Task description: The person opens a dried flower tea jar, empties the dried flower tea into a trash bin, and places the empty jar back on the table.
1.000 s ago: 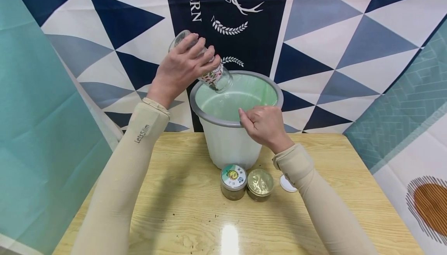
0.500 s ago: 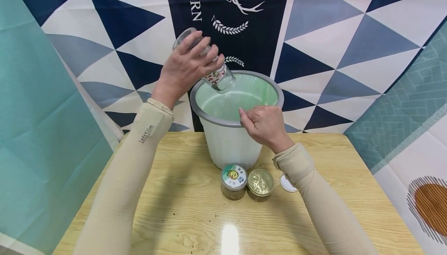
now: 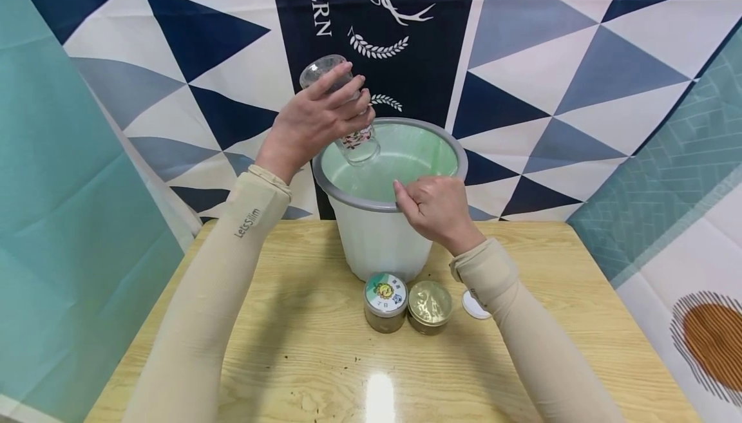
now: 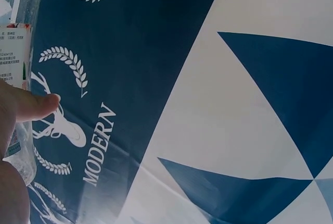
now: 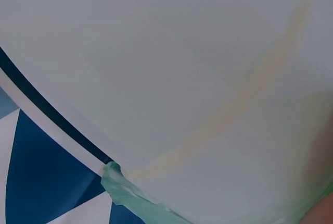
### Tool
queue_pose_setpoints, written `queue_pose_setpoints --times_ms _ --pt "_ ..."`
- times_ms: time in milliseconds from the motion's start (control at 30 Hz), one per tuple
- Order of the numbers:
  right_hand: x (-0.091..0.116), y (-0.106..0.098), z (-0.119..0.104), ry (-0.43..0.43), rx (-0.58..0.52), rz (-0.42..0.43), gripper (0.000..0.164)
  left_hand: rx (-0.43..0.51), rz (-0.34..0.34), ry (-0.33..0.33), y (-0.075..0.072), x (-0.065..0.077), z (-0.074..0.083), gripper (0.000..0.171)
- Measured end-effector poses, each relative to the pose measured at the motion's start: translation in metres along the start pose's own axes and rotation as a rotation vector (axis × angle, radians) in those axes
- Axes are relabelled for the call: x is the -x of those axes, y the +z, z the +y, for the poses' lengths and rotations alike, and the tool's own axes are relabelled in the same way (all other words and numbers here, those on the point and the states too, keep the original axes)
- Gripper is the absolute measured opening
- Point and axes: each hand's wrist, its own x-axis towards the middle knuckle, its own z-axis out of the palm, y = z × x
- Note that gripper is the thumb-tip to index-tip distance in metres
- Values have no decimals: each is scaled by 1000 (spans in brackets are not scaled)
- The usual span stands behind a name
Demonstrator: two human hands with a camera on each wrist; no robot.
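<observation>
My left hand [image 3: 321, 114] grips a clear jar [image 3: 362, 147] with a printed label, tipped mouth down over the bucket's opening. In the left wrist view the thumb presses against the side of the jar [image 4: 11, 52], which looks see-through. The bucket [image 3: 382, 243] is white outside with a grey rim and a pale green inside. At its near right rim, my right hand [image 3: 437, 207] grips the edge with curled fingers and the thumb toward the inside. The right wrist view is filled by the bucket's blurred white wall [image 5: 156, 78], with a strip of green film [image 5: 140, 200] below.
Before the bucket stand a round tin with a sunflower lid [image 3: 385, 294] and a gold-topped tin [image 3: 429, 304]. A white lid [image 3: 475, 305] lies partly behind the right sleeve. Dark crumbs dot the wooden table [image 3: 324, 378]. Patterned cloth [image 3: 539, 88] hangs close behind.
My left hand has shifted slightly right and turned the jar steeper. Dark bits seen near its mouth earlier no longer show. My right hand stays on the bucket's rim.
</observation>
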Motion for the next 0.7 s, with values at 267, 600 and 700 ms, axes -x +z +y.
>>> queue_pose_setpoints --times_ms 267,600,700 --pt "-1 0 1 0 3 -7 58 -10 -13 2 0 0 1 72" --pt "0 -1 0 4 -2 -8 58 -24 -20 15 0 1 3 75" --pt "0 -1 0 2 -5 -6 58 -17 11 -9 1 2 3 71"
